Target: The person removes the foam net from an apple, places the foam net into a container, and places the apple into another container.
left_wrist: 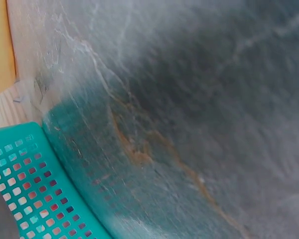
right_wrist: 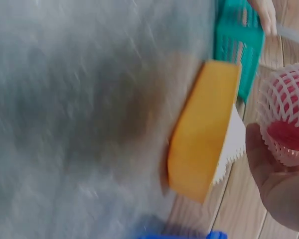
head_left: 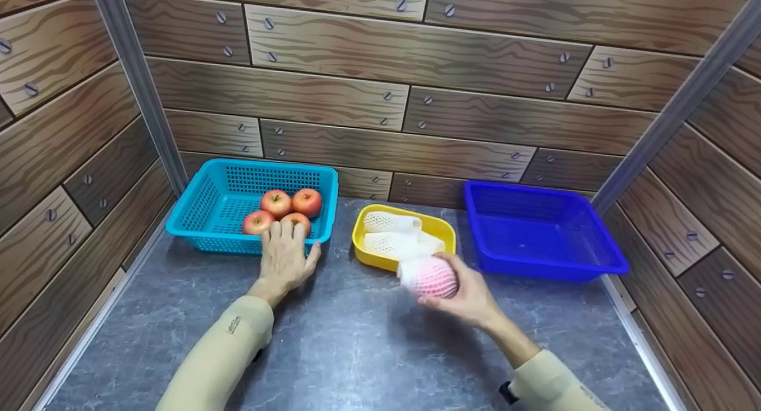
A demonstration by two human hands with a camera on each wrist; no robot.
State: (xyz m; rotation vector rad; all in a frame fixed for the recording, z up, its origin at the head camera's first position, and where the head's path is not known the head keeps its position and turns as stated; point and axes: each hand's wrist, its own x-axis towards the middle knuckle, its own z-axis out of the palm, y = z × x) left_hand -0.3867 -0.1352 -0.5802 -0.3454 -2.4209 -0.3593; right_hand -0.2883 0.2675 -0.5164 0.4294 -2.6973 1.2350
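Note:
My right hand (head_left: 469, 298) holds an apple in a white foam net (head_left: 437, 277) above the table, just in front of the yellow tray (head_left: 359, 250). In the right wrist view, red skin of the netted apple (right_wrist: 294, 102) shows through the mesh, with the thumb against its side. White foam net sleeves (head_left: 389, 222) lie in the yellow tray. My left hand (head_left: 284, 256) reaches over the front rim of the teal basket (head_left: 205, 235), its fingers at the nearest apple (head_left: 297, 222) and its thumb outside the rim. Several red apples (head_left: 276, 203) sit together in that basket.
A dark blue basket (head_left: 547, 268) stands at the right, beyond the yellow tray. Beneath everything is a grey marbled tabletop (head_left: 339, 345). Wood-patterned walls (head_left: 333, 96) with metal corner posts (head_left: 666, 122) enclose the back and both sides.

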